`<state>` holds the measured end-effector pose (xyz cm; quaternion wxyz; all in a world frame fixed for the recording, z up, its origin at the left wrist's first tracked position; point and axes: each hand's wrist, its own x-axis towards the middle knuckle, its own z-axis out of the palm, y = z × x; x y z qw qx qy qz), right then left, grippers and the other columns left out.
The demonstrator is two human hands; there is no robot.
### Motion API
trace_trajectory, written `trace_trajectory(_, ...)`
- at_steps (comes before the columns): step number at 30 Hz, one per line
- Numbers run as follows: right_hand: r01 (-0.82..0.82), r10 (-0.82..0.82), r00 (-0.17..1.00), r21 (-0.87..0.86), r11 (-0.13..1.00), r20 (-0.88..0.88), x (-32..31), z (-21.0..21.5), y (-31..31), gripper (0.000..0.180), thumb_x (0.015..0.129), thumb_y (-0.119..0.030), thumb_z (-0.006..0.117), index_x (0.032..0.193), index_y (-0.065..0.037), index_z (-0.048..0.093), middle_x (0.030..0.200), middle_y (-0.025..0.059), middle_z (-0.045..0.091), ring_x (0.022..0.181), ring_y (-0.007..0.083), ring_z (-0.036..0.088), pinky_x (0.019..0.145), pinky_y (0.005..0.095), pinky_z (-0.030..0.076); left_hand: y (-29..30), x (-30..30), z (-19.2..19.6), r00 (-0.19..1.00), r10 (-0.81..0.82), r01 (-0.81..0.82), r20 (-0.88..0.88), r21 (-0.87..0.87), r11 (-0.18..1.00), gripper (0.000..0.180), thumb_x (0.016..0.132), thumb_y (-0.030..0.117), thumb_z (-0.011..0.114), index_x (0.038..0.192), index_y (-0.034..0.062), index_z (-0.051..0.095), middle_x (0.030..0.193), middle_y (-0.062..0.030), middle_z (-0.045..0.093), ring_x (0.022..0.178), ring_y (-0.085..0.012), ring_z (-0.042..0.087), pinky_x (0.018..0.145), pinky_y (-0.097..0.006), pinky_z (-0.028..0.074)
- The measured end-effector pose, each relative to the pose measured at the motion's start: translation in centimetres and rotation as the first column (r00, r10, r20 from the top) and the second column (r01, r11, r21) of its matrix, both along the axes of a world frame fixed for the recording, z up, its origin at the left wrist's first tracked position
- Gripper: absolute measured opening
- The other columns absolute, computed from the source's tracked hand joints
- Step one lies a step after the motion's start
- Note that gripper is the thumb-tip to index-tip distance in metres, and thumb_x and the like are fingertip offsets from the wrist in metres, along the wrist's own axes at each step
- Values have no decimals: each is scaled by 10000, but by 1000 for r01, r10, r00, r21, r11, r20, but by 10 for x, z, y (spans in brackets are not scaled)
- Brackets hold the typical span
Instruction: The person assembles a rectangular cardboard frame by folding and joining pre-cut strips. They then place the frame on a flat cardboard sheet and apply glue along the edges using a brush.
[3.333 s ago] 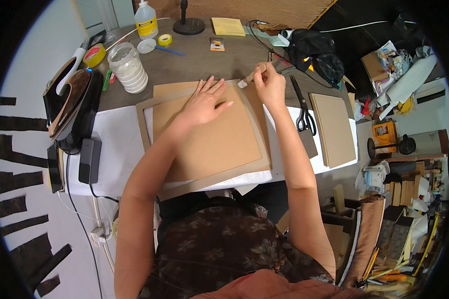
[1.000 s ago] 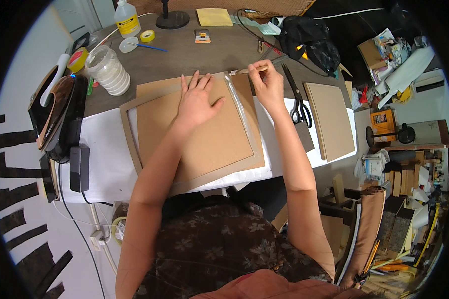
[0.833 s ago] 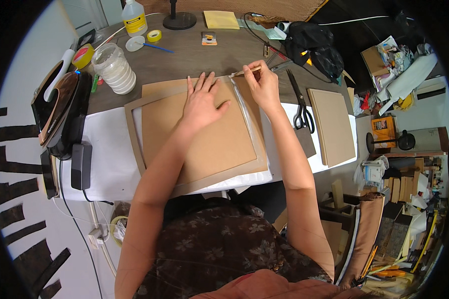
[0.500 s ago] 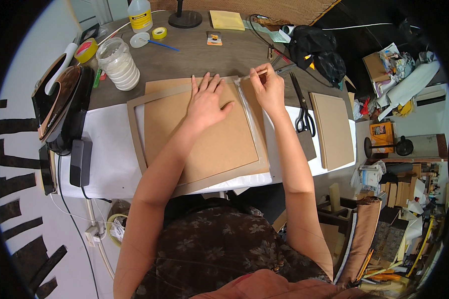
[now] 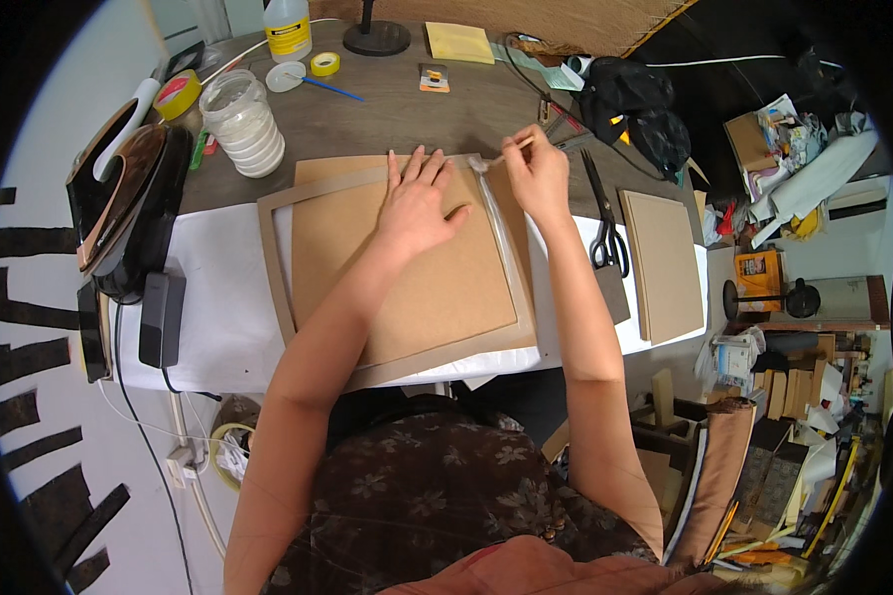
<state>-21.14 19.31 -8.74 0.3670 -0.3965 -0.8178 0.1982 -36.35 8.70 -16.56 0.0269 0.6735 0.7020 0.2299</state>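
My left hand [image 5: 419, 206] lies flat with fingers spread, over the far bar of a thin grey-brown cardboard frame [image 5: 276, 263] and the tan board [image 5: 427, 297] inside it. Between the closed fingers of my right hand [image 5: 540, 180] is a thin wooden-handled brush [image 5: 526, 142]. Its whitish tip touches the frame's far right corner. A wet, whitish glossy streak [image 5: 498, 233] runs down the frame's right bar from that corner. Another tan sheet shows under the frame on the right and at the far side.
Black scissors [image 5: 607, 243] and a stack of boards [image 5: 662, 266] lie to the right. On the left stand a black iron [image 5: 134, 203] and an open jar of white paste [image 5: 251, 139]. Farther back are a bottle [image 5: 288, 38], tape [image 5: 324, 64] and a black bag [image 5: 640, 109].
The view has shifted slightly. My right hand and the brush have moved only a little at the frame's far right corner, and my left hand stays pressed in place.
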Motion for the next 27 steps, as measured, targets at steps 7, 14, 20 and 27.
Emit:
trace_trajectory(7, -149, 143, 987, -76, 986, -69, -3, 4, 17, 237, 1021, -238, 536, 952, -20, 596, 721, 70, 601, 661, 143, 553, 641, 313, 464, 1, 0, 0, 999, 11, -12, 46, 24, 1000, 781, 859, 464, 653, 1410, -62, 478, 1512, -188, 441, 1469, -347, 300, 1220, -594, 65)
trace_trajectory(14, -195, 196, 980, -35, 980, 40, -8, 6, 31, 214, 1012, -205, 494, 971, -20, 594, 800, 177, 669, 795, 383, 680, 701, 434, 510, 2, -2, 0, 997, 0, -4, 77, 46, 999, 763, 848, 430, 673, 1374, -92, 492, 1496, -207, 452, 1459, -354, 317, 1218, -597, 77)
trace_trajectory(20, -238, 238, 971, -9, 971, 30, -10, 8, 32, 190, 998, -186, 503, 983, -21, 594, 843, 186, 684, 805, 407, 670, 718, 447, 519, 2, -1, -2, 997, 1, -5, 76, 54, 999, 758, 844, 425, 673, 1365, -95, 496, 1489, -210, 459, 1454, -359, 327, 1213, -606, 81)
trace_trajectory(27, -224, 226, 974, -61, 973, 14, -11, 9, 38, 197, 997, -197, 514, 964, -24, 603, 824, 179, 688, 794, 390, 677, 705, 427, 518, 2, -2, -3, 996, -2, -5, 85, 76, 997, 754, 841, 418, 676, 1358, -100, 499, 1479, -213, 468, 1449, -361, 335, 1212, -608, 87)
